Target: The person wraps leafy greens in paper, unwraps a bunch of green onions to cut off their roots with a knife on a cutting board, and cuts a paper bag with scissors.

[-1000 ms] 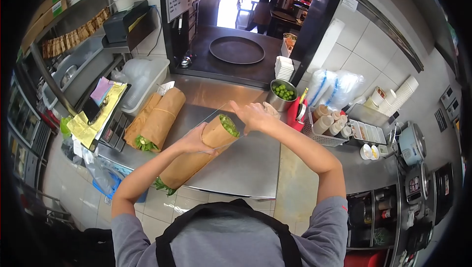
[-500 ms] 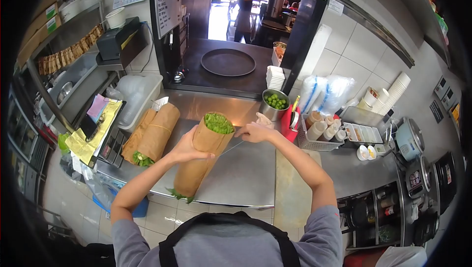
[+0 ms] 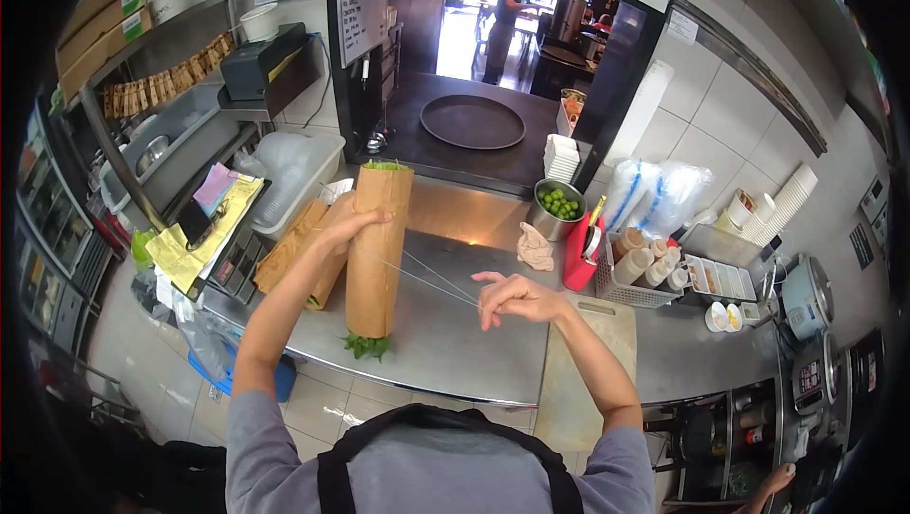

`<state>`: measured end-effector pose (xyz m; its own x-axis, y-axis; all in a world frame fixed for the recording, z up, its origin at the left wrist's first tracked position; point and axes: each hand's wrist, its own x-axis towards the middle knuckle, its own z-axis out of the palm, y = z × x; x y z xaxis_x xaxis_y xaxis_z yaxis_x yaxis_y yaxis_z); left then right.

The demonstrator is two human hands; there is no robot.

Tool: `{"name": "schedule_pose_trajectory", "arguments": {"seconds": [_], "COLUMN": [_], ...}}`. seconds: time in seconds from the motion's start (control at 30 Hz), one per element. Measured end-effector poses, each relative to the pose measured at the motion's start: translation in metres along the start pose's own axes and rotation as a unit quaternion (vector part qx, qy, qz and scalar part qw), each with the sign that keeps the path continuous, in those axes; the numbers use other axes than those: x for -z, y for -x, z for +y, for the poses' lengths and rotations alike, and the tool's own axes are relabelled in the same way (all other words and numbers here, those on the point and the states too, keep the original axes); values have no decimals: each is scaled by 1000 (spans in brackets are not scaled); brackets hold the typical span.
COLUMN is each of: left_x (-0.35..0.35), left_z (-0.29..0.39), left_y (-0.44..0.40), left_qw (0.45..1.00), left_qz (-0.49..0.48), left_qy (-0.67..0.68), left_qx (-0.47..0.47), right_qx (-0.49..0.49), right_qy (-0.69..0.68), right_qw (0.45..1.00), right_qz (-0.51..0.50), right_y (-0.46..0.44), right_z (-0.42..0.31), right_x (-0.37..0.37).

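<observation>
Over the steel counter [image 3: 464,348], left of middle, there's the paper-wrapped greens bundle [image 3: 374,287]. Left hand [image 3: 345,226] clamped round its far end; right hand [image 3: 518,299] well right, fingers hooked in a stretched rubber band [image 3: 463,295]. I'd grip snug, not crushing, strands untwisted.

The left hand [image 3: 353,228] grips a brown paper roll [image 3: 373,282] towards its far end, leafy greens [image 3: 366,345] poking out of the near end. From the roll a thin band [image 3: 438,287] stretches in two strands to the curled fingers of the right hand [image 3: 519,299], which is over the steel counter [image 3: 445,362]. Left of the roll lie other paper-wrapped bundles [image 3: 292,247]; to the right are a crumpled cloth [image 3: 536,247] and a cutting board [image 3: 583,381]. At the far side, a round tray [image 3: 472,122] lies in the hatch.
</observation>
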<state>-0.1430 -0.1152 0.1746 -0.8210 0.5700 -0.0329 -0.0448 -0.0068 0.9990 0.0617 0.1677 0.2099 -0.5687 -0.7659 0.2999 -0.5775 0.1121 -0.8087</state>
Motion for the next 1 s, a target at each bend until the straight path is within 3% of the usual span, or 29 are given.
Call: {"name": "schedule_pose_trajectory", "arguments": {"seconds": [0.1, 0.2, 0.23, 0.33, 0.43, 0.63, 0.67, 0.73, 0.87, 1.0], "left_x": [-13, -28, -34, -41, -45, -30, -29, -34, -53, -73], "left_z": [0, -1, 2, 2, 4, 3, 6, 10, 24, 34], "left_y": [0, -5, -4, -9, -11, -9, -6, 2, 23, 46], "left_qw": [998, 997, 997, 996, 993, 993, 992, 994, 966, 940], "left_qz": [-12, -47, -49, -76, -92, -27, -11, 5, 43, 37], "left_qy": [44, 67, 52, 47, 70, 119, 128, 92, -120, -244], "left_qx": [32, 14, 9, 1, -14, 9, 13, -57, -223, -237], "right_qx": [80, 139, 202, 286, 291, 94, 69, 17, -110, -157], "right_qy": [-37, 237, 384, 474, 606, 512, 456, 338, 140, 103], "right_qw": [983, 928, 864, 778, 701, 753, 781, 825, 897, 935], "right_qz": [160, 252, 253, 297, 240, 403, 421, 452, 405, 302], "right_y": [-34, -70, -78, -98, -99, -60, -56, -48, -44, -63], "right_z": [-29, -39, -41, -30, -18, -26, -21, -1, 38, 40], "right_x": [-15, -17, -10, -4, -4, -10, -7, 3, 34, 43]}}
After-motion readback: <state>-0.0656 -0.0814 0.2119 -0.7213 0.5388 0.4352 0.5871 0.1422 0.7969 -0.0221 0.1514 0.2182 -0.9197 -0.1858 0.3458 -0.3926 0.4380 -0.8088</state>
